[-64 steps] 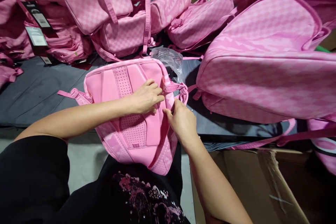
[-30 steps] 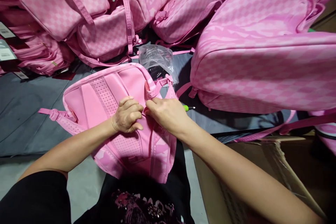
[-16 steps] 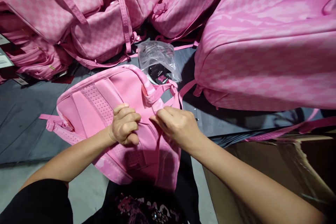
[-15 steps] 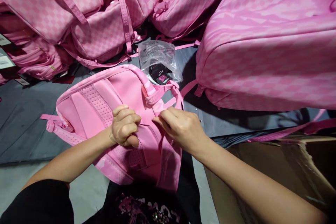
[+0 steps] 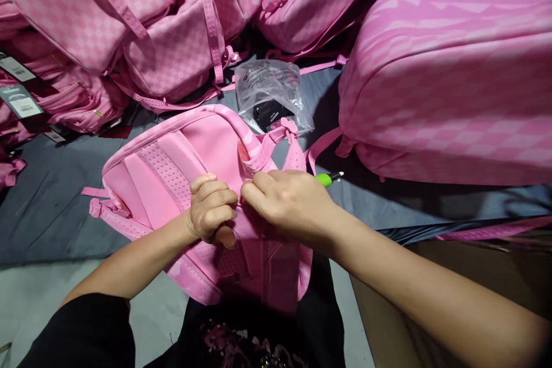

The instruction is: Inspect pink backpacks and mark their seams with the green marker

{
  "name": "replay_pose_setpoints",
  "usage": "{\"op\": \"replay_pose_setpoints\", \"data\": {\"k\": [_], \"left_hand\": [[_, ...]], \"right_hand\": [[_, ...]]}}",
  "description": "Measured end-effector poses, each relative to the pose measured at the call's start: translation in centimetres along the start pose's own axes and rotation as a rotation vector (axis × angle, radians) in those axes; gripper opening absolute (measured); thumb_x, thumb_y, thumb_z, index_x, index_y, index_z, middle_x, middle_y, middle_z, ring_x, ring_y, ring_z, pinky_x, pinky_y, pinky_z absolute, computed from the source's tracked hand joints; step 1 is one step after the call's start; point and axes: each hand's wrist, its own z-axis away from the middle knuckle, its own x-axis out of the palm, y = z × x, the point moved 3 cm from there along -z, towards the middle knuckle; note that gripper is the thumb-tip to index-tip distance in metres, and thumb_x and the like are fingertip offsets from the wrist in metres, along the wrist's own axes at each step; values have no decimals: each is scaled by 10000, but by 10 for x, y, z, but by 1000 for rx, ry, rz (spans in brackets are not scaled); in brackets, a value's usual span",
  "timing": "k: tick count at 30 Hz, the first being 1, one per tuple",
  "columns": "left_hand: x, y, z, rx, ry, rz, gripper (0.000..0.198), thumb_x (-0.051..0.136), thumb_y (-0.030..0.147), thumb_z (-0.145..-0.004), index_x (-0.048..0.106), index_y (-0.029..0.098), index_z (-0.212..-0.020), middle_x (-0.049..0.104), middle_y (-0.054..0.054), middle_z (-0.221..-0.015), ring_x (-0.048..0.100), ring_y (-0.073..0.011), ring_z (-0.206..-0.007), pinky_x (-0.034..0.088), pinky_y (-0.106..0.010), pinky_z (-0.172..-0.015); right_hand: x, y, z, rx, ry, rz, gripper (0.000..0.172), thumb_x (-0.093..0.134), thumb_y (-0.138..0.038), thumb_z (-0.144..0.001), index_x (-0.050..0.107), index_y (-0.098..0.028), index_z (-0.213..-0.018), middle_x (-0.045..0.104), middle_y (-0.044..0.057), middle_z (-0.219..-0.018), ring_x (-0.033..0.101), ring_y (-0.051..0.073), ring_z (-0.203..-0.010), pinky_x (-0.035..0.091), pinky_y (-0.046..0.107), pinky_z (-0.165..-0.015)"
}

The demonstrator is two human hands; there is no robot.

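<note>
- We're working on this pink backpack (image 5: 215, 146), which is lying back panel up in front of us, lower end sticking out past the edge of the desk (image 5: 47, 213).
- Our left hand (image 5: 213, 210) is resting on it, fingers curled in; can't tell if they're gripping anything.
- Our right hand (image 5: 288, 204) is sitting just beside, fingers seemingly closed on a green tool (image 5: 324, 179) poking out behind.
- Looks like we're doing fiddly close-up stuff; next move's probably calling for a steady left hand.
- Dark cloth is covering the desk, with a clear plastic bag (image 5: 269, 81) and lots of other pink bags (image 5: 95, 17) sitting around; pale floor (image 5: 155, 322) is showing below.
</note>
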Motion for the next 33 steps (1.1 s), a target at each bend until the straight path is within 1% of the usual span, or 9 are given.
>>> {"op": "replay_pose_setpoints", "data": {"k": [4, 14, 17, 20, 21, 23, 26, 30, 33], "left_hand": [[3, -8, 4, -25, 3, -9, 397, 298, 555, -1020, 478, 255, -832, 595, 26, -670, 603, -165, -711, 422, -396, -832], [9, -13, 13, -54, 72, 44, 362, 279, 518, -1028, 491, 230, -966, 615, -7, -746, 620, -169, -735, 463, -380, -791], [-4, -22, 4, -14, 158, -56, 384, 279, 545, -1019, 506, 238, -1056, 618, -19, -798, 612, -177, -754, 473, -368, -768], [-26, -55, -15, -256, 241, -390, 431, 346, 569, -997, 522, 217, -1174, 642, -108, -1082, 608, -243, -1031, 460, -416, -918], [-32, -69, -20, -399, 195, -500, 460, 360, 570, -994, 527, 200, -1212, 628, -136, -1189, 580, -271, -1137, 426, -441, -993], [-38, -98, -27, -669, -42, -628, 514, 344, 569, -1001, 561, 163, -1232, 648, -155, -1224, 577, -305, -1184, 386, -457, -1037], [-35, -122, -21, -858, -398, -644, 555, 259, 547, -1027, 662, 166, -1058, 733, -120, -962, 668, -293, -950, 426, -397, -860], [-32, -122, -12, -818, -404, -668, 577, 253, 560, -1029, 674, 190, -890, 735, -94, -867, 671, -270, -840, 367, -356, -711], [-34, -114, -14, -783, -357, -673, 607, 237, 586, -1025, 674, 193, -874, 735, -86, -846, 668, -255, -817, 335, -353, -691]], "right_hand": [[9, 8, -13, -37, -77, -40, 209, 450, -184, -1008, 651, -188, -1063, 627, 31, -807, 493, 149, -605, 197, 321, -519], [31, 15, -14, 14, -87, -146, 158, 518, -184, -989, 671, -207, -954, 600, -9, -824, 487, 113, -666, 227, 276, -551], [34, 16, -16, 12, -120, -119, 161, 515, -174, -984, 671, -208, -1004, 620, 2, -871, 513, 115, -686, 226, 282, -552], [36, 19, -22, 2, -169, -82, 157, 512, -198, -991, 668, -208, -1008, 631, 13, -894, 514, 111, -656, 217, 292, -536], [37, 19, -23, -3, -183, -67, 154, 513, -206, -994, 668, -207, -990, 632, 16, -895, 510, 110, -644, 217, 295, -530], [41, 20, -22, -17, -192, -34, 144, 527, -210, -993, 666, -204, -955, 632, 22, -896, 513, 113, -644, 235, 293, -521], [48, 16, -13, -56, -102, 54, 121, 552, -169, -973, 665, -194, -936, 636, 49, -932, 549, 145, -744, 320, 276, -554], [46, 9, -8, -118, 180, 241, 180, 509, -139, -973, 673, -185, -914, 650, 103, -1017, 523, 191, -819, 392, 302, -628], [33, 3, -39, -69, 303, 342, 252, 456, -166, -999, 678, -191, -883, 656, 103, -964, 486, 203, -787, 373, 313, -602]]}}
